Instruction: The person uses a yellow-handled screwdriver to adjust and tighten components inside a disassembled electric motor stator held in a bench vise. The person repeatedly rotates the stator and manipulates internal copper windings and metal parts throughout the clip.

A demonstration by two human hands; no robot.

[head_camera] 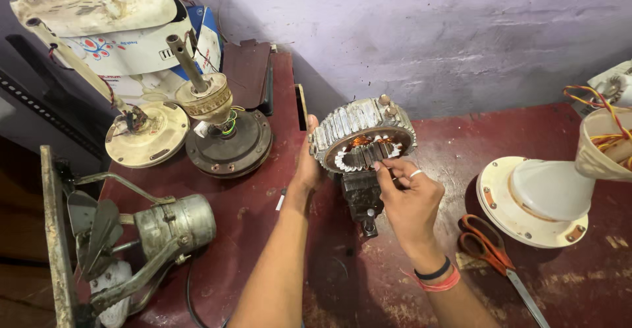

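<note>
**Q:** What lies nearest in the view?

**A:** My two forearms, rising from the lower edge over the worn dark-red table top (579, 282). At lower left lies a grey metal fan motor with a bladed guard frame (174, 223); at lower right, orange-handled scissors (484, 242) lie flat on the table.

**Q:** Where is the stator, and how do the fingers stand?

**A:** The ribbed silver ring-shaped motor stator with copper windings (362, 134) sits at table centre, tilted toward me, above a small dark bench vise (361, 196). My left hand (308, 167) grips its left outer rim, thumb up along the ribs. My right hand (411, 200), with a ring on one finger and black and red wristbands, has its fingertips (380, 167) pinched narrowly at the slotted inner bore; I cannot tell whether anything is held between them.

**Q:** And further off?

**A:** At right, a cream plastic fan base with coloured wires (540, 200). At left, a dark round ceiling-fan motor with a steel shaft (227, 137) beside a cream round motor cover (148, 134). Behind stands a lilac plaster wall (428, 32).
</note>
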